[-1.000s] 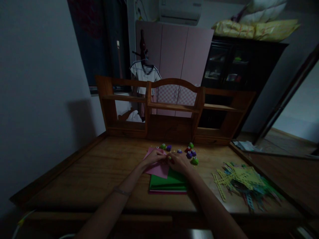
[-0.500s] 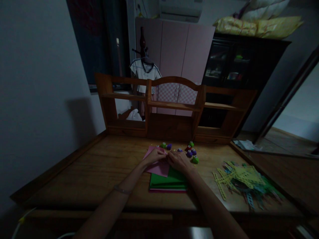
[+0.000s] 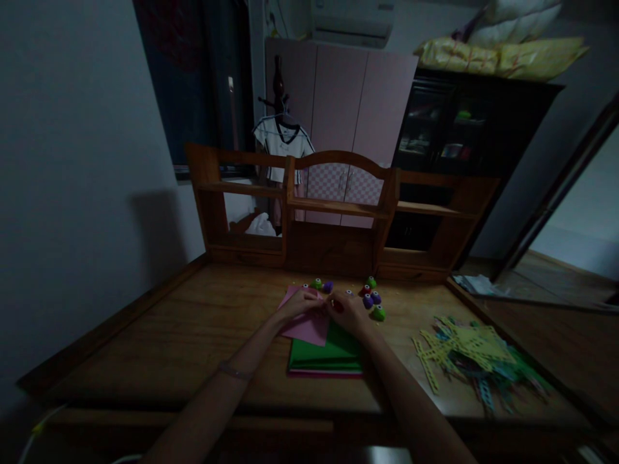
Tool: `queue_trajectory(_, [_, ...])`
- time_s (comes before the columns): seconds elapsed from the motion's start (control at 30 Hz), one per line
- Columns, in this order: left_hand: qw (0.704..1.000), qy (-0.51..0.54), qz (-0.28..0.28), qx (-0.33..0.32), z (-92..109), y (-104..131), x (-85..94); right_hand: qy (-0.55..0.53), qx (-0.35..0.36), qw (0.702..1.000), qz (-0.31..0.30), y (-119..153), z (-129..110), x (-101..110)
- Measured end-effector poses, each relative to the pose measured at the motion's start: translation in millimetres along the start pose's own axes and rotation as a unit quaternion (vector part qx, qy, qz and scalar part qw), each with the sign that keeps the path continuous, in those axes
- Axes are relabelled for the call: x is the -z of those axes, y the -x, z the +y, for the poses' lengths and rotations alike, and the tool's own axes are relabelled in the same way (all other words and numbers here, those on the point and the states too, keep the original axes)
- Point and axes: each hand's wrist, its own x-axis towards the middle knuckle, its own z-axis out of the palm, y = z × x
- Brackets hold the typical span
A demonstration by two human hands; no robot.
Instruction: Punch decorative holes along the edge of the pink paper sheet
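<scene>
A pink sheet (image 3: 309,330) lies partly over a stack of green sheets (image 3: 324,356) near the desk's middle. Over the pink sheet, my left hand (image 3: 300,304) has its fingers pinched together. My right hand (image 3: 349,312) meets it fingertip to fingertip, its fingers curled, with a small red thing (image 3: 337,306) showing in the curl. What the left fingertips pinch is too small to make out. Just beyond the hands are small round pieces with eye-like tops: green (image 3: 378,313), purple (image 3: 367,301) and red (image 3: 366,290).
A tangled pile of yellow, green and blue perforated strips (image 3: 476,348) lies on the right of the wooden desk (image 3: 193,322). A wooden shelf unit (image 3: 333,206) stands along the desk's back edge. A wall (image 3: 87,161) rises at the left.
My right hand's fingers have shifted and curled differently, and a red thing now shows among them. My left hand has hardly moved. The view has tilted very slightly.
</scene>
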Motion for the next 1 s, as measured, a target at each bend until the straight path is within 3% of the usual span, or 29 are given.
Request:
queue_trajectory(0.27, [0.999,0.03,-0.027,0.016,2.1,-2.2,1.9,-0.145,-0.034,0.988,0.039,-1.7,11.4,-1.2])
queue_trajectory(0.43, [0.998,0.05,-0.021,0.027,-0.2,-5.4,2.3,-0.19,-0.117,0.967,0.127,-4.8,15.2,4.3])
queue_trajectory(0.6, [0.998,0.045,-0.051,0.02,1.5,-5.2,2.2,-0.124,-0.213,0.943,0.225,-5.2,28.4,11.4])
queue_trajectory(0.7, [0.998,0.031,-0.057,0.014,5.5,-2.3,1.1,-0.158,-0.199,0.955,0.156,-5.7,32.2,10.1])
queue_trajectory(0.83, [0.998,0.047,-0.043,0.005,6.4,-1.4,1.0,-0.228,-0.095,0.969,0.007,-6.0,25.3,0.5])
queue_trajectory(1.0, [0.996,0.08,-0.022,0.014,2.0,-7.1,5.1,-0.213,-0.119,0.97,0.009,-4.7,26.6,-12.0])
